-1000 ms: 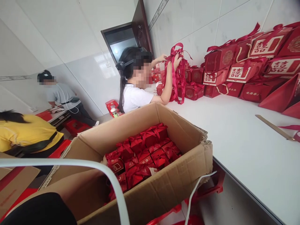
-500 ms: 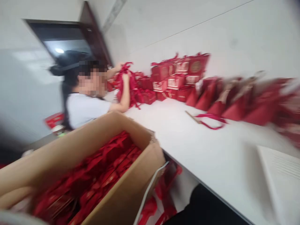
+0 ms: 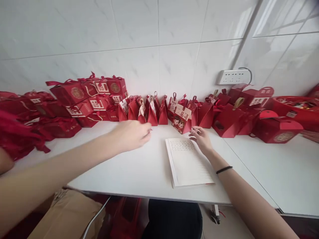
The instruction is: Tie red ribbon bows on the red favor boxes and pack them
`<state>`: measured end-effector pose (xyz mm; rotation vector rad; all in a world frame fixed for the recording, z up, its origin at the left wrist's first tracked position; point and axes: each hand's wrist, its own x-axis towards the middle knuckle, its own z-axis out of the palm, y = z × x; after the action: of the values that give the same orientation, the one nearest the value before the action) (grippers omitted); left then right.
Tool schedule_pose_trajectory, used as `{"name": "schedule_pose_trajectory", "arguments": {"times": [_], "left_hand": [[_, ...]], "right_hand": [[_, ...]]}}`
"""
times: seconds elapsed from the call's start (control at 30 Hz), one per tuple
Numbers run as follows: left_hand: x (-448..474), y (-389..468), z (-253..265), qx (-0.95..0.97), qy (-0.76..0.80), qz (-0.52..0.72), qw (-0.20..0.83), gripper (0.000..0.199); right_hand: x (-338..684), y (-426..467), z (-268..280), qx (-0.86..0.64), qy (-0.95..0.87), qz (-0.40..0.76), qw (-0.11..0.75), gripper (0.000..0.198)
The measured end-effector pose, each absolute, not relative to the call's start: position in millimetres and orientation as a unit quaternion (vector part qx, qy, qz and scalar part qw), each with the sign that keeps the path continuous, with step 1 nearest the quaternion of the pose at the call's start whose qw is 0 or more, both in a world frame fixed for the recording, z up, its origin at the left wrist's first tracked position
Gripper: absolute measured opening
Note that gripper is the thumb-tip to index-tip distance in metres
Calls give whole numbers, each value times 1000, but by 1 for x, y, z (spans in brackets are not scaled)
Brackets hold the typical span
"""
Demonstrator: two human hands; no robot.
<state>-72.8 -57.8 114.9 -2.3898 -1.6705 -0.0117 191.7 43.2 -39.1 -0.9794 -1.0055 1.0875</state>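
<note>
My left hand [image 3: 136,134] reaches across the table to the row of small red gift boxes [image 3: 133,108]. Its fingers are curled together, and a tiny dark red bit shows at their tips; what it is I cannot make out. My right hand [image 3: 201,139], with a black band at the wrist, is beside the lower right corner of a tilted red gift box [image 3: 183,119] printed with cartoon figures. Its fingers are bent inward near the thumb, and whether they touch the box is unclear. Below, between my hands, lies an open notebook [image 3: 191,164] with handwritten lines.
Stacked red boxes with ribbons [image 3: 82,99] line the wall at left. Larger red boxes [image 3: 276,129] and a red basin [image 3: 294,109] stand at right. A power strip [image 3: 234,77] is on the wall. A cardboard box [image 3: 67,212] sits below the table [image 3: 119,176].
My view has swung right, from the open carton and a co-worker to the table's middle. Both my hands now reach over the table. The ribbon on a gold stick no longer shows.
</note>
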Motion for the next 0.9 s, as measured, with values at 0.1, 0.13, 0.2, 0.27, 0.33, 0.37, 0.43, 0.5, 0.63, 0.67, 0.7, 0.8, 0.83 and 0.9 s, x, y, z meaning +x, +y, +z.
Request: {"name": "schedule_pose_trajectory", "arguments": {"times": [0.1,0.13,0.2,0.27,0.33,0.37,0.43,0.5,0.63,0.67,0.7,0.8,0.83,0.9], "left_hand": [[-15,3,69,-868,-492,-20,72,24],[-1,19,48,-872,-483,-71,40,23],[15,41,7,-863,-473,-175,-29,22],[16,50,-27,-852,-462,-230,-85,22],[10,51,-48,-858,-445,-227,-120,25],[5,50,-53,-866,-432,-214,-134,25],[-3,47,-55,-878,-411,-191,-156,23],[-8,44,-51,-880,-407,-179,-170,22],[-15,39,-46,-876,-425,-155,-167,23],[-16,38,-46,-877,-425,-152,-164,22],[-17,38,-47,-879,-423,-152,-161,23],[-17,38,-50,-883,-414,-157,-156,22],[-17,39,-51,-884,-412,-159,-154,22],[-17,40,-53,-886,-408,-162,-151,22]], "right_hand": [[186,40,-37,-422,-452,460,637,53],[185,38,-36,-422,-461,447,640,52],[180,33,-33,-423,-488,411,643,49],[174,26,-30,-429,-511,394,633,46],[167,19,-30,-435,-521,426,598,48],[163,16,-31,-439,-530,449,570,48],[156,11,-35,-451,-563,478,502,48],[150,7,-41,-467,-596,478,445,49],[144,0,-47,-536,-610,425,400,36],[143,-2,-47,-546,-612,414,396,33],[143,-3,-47,-550,-612,411,392,31],[144,-7,-46,-545,-607,443,373,30],[144,-8,-46,-546,-606,448,365,28],[145,-9,-45,-548,-617,432,365,26]]}}
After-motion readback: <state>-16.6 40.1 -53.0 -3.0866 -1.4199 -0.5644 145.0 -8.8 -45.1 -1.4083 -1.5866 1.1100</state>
